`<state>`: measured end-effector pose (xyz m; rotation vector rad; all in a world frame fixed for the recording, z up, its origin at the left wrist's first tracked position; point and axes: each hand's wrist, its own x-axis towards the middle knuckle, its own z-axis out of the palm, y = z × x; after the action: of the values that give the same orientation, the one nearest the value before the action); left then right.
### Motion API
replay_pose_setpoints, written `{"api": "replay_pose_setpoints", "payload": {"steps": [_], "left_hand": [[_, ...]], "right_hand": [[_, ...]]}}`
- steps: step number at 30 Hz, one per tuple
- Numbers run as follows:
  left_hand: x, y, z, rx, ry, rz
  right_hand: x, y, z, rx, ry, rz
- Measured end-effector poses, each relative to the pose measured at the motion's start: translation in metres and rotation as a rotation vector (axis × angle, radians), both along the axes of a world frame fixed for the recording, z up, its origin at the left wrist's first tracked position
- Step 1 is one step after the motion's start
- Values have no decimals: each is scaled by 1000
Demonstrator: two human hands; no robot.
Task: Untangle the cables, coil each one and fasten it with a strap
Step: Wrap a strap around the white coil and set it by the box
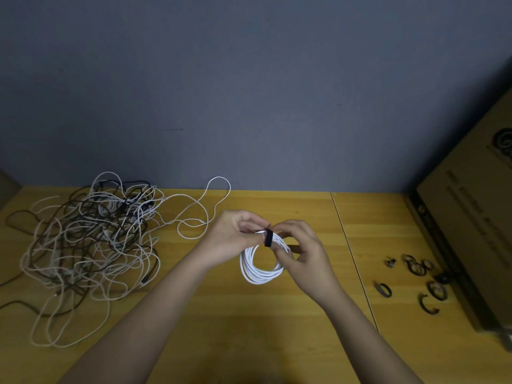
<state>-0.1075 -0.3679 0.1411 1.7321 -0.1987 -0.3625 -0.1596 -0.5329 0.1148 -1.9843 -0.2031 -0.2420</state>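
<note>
A white cable coil (259, 268) hangs just above the wooden table (221, 314), held at its top between both hands. A black strap (268, 238) is wrapped around the coil's top. My left hand (235, 236) grips the coil left of the strap with curled fingers. My right hand (300, 250) pinches the coil and strap from the right. A big tangle of white and dark cables (88, 239) lies at the left, with one white cable loop (210, 206) trailing toward the middle.
Several loose black straps (415, 278) lie on the table at the right. A large cardboard box (471, 217) leans along the right edge. A grey wall (249, 92) stands behind the table.
</note>
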Motion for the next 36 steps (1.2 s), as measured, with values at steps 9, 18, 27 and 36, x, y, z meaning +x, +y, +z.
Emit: {"api": "replay_pose_setpoints", "payload": {"steps": [9,18,27,36], "left_hand": [[4,1,6,-77,92,-7],[7,-1,15,-93,125,-20],[17,-14,16,-33,-6,43],[29,-56,5,112,-48,-21]], "right_hand": [[8,-10,9,-44,-207,32],[18,-27,34,-342,-223,209],[32,-13,36,-416,-74,-6],[42,-40,18,-660,-76,-141]]}}
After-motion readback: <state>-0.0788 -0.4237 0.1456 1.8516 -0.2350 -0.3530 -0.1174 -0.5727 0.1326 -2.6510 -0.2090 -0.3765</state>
